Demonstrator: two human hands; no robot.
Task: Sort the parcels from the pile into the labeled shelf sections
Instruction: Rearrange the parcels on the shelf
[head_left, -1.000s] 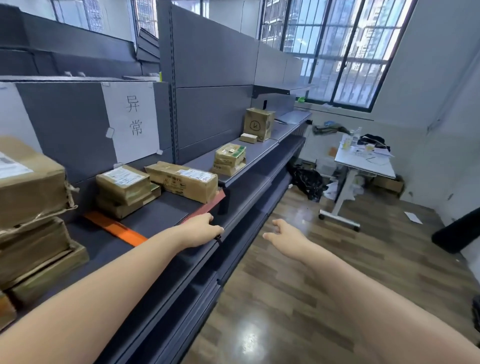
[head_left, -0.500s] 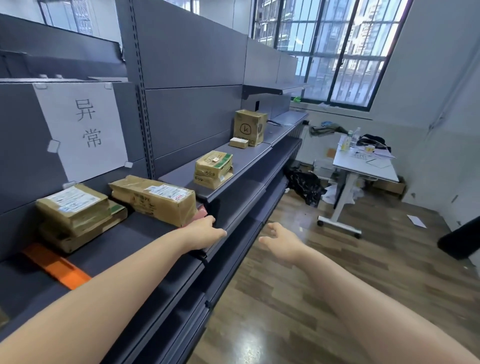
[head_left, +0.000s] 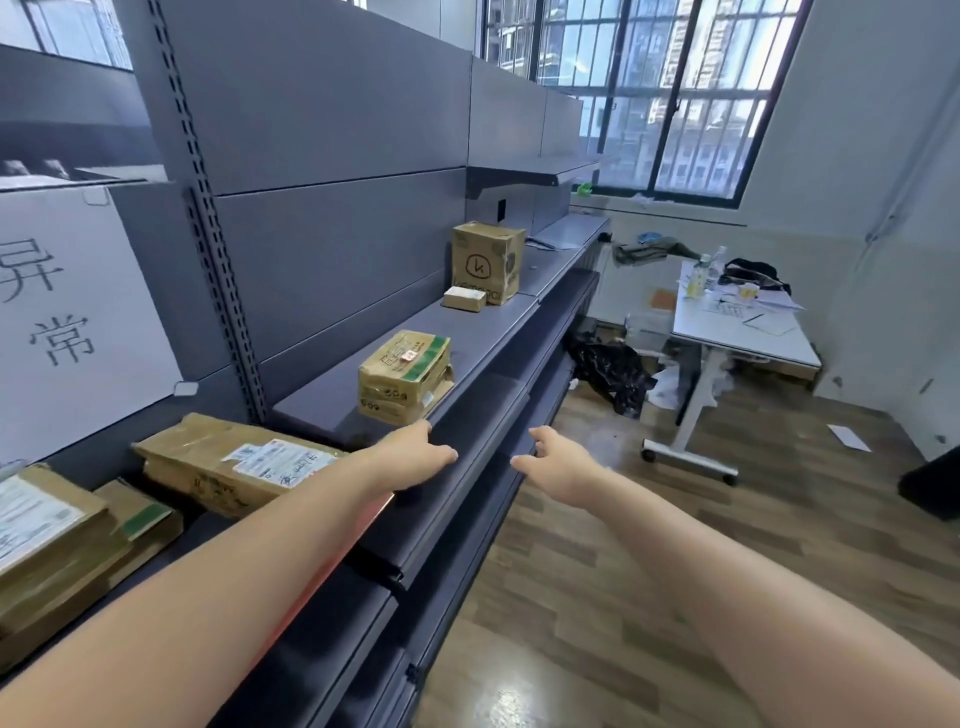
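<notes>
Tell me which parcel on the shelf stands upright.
The tall box with the round logo, farthest down the shelf; the other parcels lie flat.

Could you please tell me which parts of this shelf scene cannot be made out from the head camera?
- Paper sign: cut off by the left edge.
- Stacked parcels at lower left: cut off by the left edge.
- Long parcel: its near end is hidden by the left hand's forearm; its label print is too small.
- Things on the white table: too small to identify.
</notes>
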